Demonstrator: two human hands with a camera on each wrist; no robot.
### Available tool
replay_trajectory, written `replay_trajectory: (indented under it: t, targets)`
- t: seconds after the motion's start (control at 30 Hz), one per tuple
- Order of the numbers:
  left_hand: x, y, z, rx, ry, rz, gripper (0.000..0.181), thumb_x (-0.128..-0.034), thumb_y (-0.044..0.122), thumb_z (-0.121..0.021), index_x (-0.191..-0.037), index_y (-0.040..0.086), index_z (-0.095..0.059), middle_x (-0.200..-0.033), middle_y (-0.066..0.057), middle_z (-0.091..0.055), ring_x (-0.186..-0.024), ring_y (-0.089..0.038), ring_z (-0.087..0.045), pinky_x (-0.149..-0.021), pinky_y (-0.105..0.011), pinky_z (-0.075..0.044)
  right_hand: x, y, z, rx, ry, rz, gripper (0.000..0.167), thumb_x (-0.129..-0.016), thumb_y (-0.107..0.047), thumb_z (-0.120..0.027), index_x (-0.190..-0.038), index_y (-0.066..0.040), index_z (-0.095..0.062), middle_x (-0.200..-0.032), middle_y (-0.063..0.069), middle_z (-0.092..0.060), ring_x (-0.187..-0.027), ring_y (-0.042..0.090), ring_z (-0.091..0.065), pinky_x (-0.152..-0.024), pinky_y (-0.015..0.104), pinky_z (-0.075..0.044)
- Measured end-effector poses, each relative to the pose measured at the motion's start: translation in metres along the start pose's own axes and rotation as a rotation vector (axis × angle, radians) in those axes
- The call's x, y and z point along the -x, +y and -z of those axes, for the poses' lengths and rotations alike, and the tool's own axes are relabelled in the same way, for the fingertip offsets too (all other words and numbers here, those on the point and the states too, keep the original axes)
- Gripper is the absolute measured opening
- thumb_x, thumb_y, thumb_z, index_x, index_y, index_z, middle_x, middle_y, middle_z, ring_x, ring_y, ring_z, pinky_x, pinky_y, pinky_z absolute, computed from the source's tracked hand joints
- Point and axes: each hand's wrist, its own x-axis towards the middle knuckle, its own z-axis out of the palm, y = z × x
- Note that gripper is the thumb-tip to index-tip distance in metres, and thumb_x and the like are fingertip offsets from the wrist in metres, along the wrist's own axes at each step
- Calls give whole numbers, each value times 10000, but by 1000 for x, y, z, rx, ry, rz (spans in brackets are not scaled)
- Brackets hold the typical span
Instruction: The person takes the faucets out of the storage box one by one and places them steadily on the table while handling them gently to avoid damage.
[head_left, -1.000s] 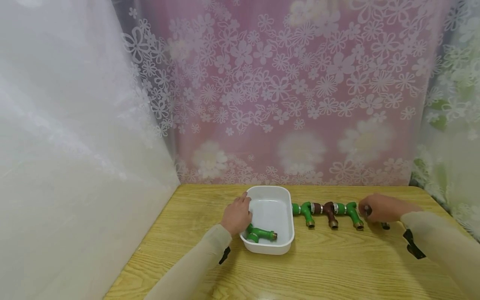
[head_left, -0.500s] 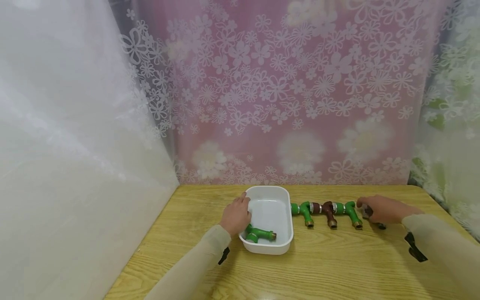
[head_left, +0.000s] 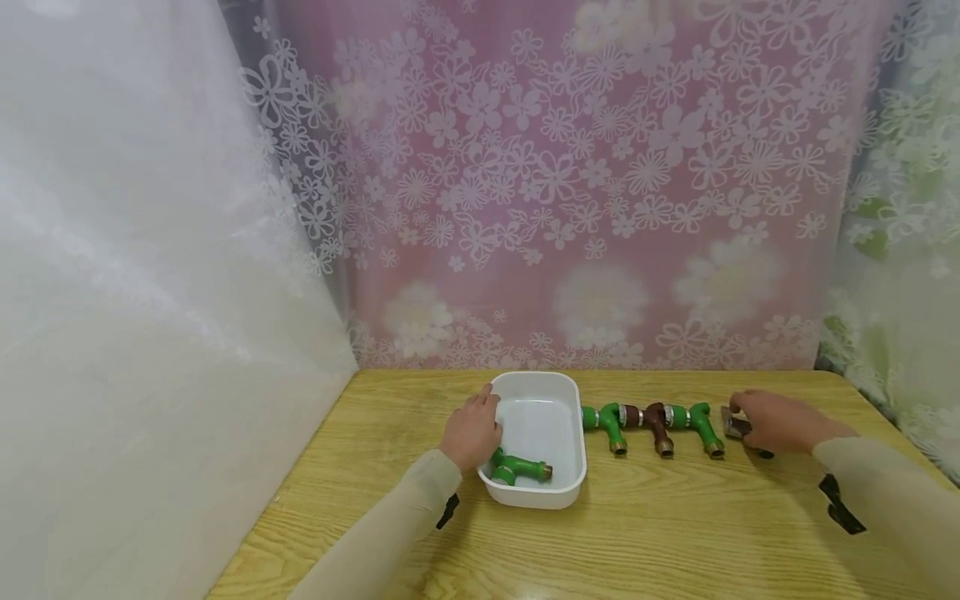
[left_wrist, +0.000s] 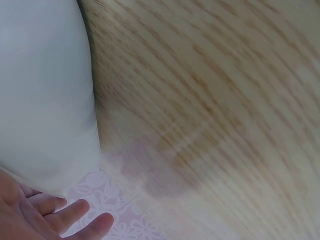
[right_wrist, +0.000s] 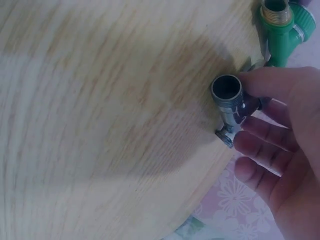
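My left hand (head_left: 472, 429) rests on the left rim of a white plastic basin (head_left: 534, 498); in the left wrist view its fingers (left_wrist: 75, 215) are spread and fairly straight by the basin's outer wall. Inside the basin lies a green tap (head_left: 528, 468) with a brass-coloured outlet. At the right, my right hand (head_left: 783, 419) is at a silver-grey metal tap (head_left: 738, 427) lying on the table. The right wrist view shows the thumb (right_wrist: 270, 82) and loosely bent, spread fingers around that tap's body, its threaded outlet (right_wrist: 227, 95) facing the camera.
Between basin and right hand, a row on the wooden table (head_left: 637, 533) holds a green tap (head_left: 613, 425), a dark red tap (head_left: 660, 425) and another green tap (head_left: 703, 425). A pink flowered curtain (head_left: 585, 208) hangs behind; white sheeting (head_left: 150, 292) hangs left.
My right hand has loosened and shifted slightly right, so more of the metal tap shows. That tap has moved a little left toward the row. My left hand stays on the basin.
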Motion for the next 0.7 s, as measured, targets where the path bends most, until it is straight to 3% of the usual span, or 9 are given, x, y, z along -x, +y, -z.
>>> replay_trajectory:
  t: [0.2, 0.7]
  targets:
    - [0, 0, 1, 3, -5, -2, 463, -1012, 232, -552, -1441, 60, -514, -1596, -132, -395, -1350, -314, -525, -950, -480, -554, -1, 1, -4, 1, -7, 7, 124, -860, -98, -735, -946, -43, -665, -850, 25, -592, -694, 151, -476, -597, 350, -373]
    - [-1, 1, 1, 11, -14, 14, 477, -1014, 241, -548, -1455, 66, -501, -1607, -130, -377, -1370, -306, -505, -992, -478, -532, -6, 4, -12, 51, 49, 56, 152, -848, -78, -763, -971, -65, -676, -893, 40, -607, -723, 136, -552, -605, 347, -455]
